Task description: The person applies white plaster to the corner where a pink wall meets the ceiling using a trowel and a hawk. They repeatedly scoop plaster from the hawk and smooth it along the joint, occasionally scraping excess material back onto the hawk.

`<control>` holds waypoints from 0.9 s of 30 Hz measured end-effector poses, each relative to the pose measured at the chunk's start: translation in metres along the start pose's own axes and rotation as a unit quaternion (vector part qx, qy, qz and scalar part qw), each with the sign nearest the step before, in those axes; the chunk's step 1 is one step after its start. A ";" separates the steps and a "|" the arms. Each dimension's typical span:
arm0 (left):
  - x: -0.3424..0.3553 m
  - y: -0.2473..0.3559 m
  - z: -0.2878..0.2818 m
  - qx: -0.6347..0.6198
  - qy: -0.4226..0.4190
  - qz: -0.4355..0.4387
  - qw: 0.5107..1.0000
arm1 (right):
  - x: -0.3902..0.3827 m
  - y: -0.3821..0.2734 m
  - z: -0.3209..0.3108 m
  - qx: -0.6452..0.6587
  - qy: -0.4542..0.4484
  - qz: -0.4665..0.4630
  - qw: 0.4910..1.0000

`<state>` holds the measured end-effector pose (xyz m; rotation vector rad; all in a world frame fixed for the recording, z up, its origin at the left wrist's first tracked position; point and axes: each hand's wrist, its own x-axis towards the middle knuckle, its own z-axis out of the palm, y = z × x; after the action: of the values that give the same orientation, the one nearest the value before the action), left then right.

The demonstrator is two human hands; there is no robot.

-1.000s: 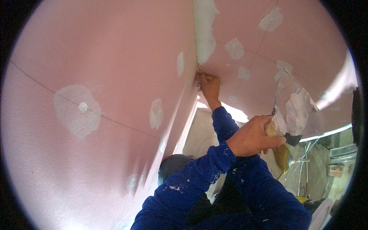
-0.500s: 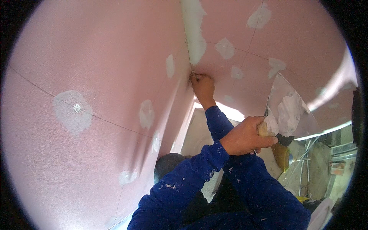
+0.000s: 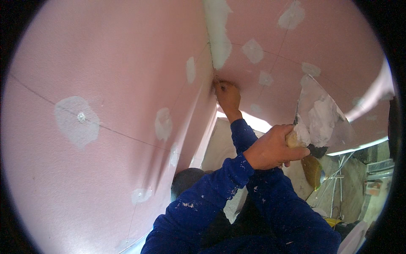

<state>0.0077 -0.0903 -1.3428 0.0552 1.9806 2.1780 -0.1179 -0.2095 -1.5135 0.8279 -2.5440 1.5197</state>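
My forearms, in blue sleeves spotted with white, cross in front of me. My left hand (image 3: 275, 147), reaching over to the right, grips the handle of a wide putty knife (image 3: 308, 95). A lump of whitish filler (image 3: 322, 120) lies on its blade, and more is smeared near the handle. Farther away, my right hand (image 3: 229, 97) presses with curled fingers into the corner between two pink wallboards. What those fingers hold, if anything, is hidden. Just above them ends a pale strip of filler (image 3: 219, 34) running down the corner.
The left wallboard (image 3: 110, 51) and right wallboard (image 3: 249, 21) carry several pale filler patches over thin lines. Below the right board are a yellow object (image 3: 312, 171) and thin white rods or cables (image 3: 336, 186). A dark grey rounded thing (image 3: 185, 183) sits low beside the left board.
The view has shifted slightly, so the boards' patches sit a little differently in it. My right hand stays at the corner, and my left hand still holds the putty knife.
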 end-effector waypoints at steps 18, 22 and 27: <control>-0.029 0.012 -0.003 0.008 0.013 -0.013 1.000 | 0.003 0.009 0.044 0.240 0.050 0.031 0.969; -0.036 0.014 -0.005 -0.006 0.006 -0.019 1.000 | 0.000 0.006 0.048 0.308 0.034 -0.036 0.950; -0.044 0.014 -0.006 0.057 0.045 -0.011 0.997 | -0.017 -0.031 0.011 0.479 -0.111 0.258 0.832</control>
<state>0.0480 -0.1053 -1.3248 -0.0476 2.1418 2.0875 -0.0858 -0.2228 -1.4996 0.3253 -2.0988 3.1453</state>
